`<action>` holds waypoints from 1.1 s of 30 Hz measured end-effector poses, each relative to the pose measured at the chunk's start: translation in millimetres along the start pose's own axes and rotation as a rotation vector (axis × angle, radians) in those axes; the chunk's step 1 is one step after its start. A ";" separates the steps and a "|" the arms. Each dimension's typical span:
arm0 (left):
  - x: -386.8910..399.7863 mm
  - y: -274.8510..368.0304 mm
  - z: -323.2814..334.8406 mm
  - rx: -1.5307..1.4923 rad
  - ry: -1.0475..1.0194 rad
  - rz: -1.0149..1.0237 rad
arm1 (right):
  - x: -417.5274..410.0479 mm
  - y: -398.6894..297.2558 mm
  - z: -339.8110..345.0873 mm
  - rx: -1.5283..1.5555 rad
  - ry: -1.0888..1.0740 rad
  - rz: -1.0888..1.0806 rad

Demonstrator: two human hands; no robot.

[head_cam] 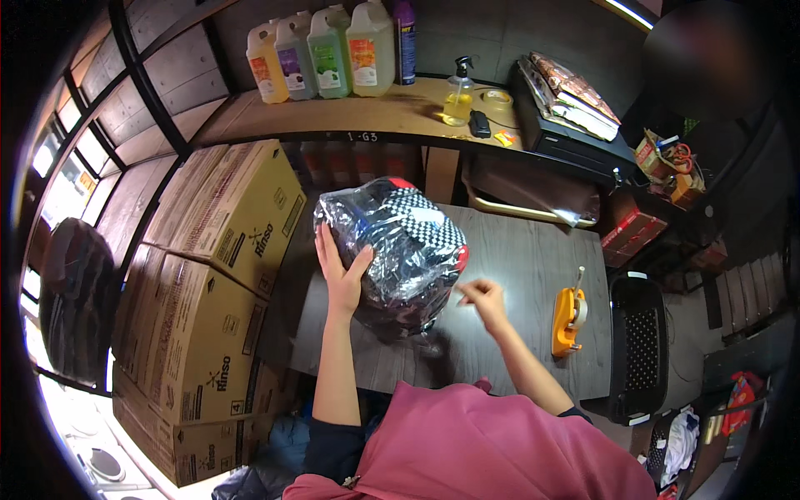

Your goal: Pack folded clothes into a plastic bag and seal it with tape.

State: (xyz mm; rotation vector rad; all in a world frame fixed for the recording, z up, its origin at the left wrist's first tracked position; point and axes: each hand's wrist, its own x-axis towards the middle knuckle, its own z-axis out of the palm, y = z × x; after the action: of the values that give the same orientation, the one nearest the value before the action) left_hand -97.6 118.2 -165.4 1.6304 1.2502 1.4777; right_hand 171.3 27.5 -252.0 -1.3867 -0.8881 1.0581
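A clear plastic bag point(400, 262) packed with dark and checkered fabric stands in front of me over the grey wood-grain table point(519, 250). My left hand point(340, 269) is spread against its left side, thumb apart from the fingers. Just off the bag's right side is my right hand point(484, 303), its fingers bent and the thumb near the fingertips; whether something thin is pinched there is too small to tell. An orange tape dispenser point(565, 325) with a roll of tape sits on the table to the right. The bag's underside is hidden.
Stacked Rinso cartons point(219, 337) rise at the left. Behind the table, a wooden shelf point(375, 115) bears several liquid jugs point(328, 56), a spray bottle point(459, 94) and a tape roll point(497, 98). A black cash drawer point(575, 153) stands beyond. A black basket point(640, 337) is at the right.
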 end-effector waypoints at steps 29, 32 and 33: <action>-67.0 -101.6 -222.4 -0.722 -0.039 -1.143 | 128.1 98.3 123.0 0.114 -0.324 0.585; -104.2 -158.5 -225.1 -0.461 -0.253 -1.112 | 90.5 142.8 130.3 0.466 -0.347 0.606; -105.1 -156.2 -220.0 -0.486 -0.322 -1.104 | 84.7 148.7 135.1 0.464 -0.355 0.627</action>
State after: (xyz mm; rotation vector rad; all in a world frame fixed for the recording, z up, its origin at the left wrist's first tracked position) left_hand -341.8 46.6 -303.5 0.5930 1.1561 0.6817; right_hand 61.3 136.6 -405.5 -1.1095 -0.3955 1.8974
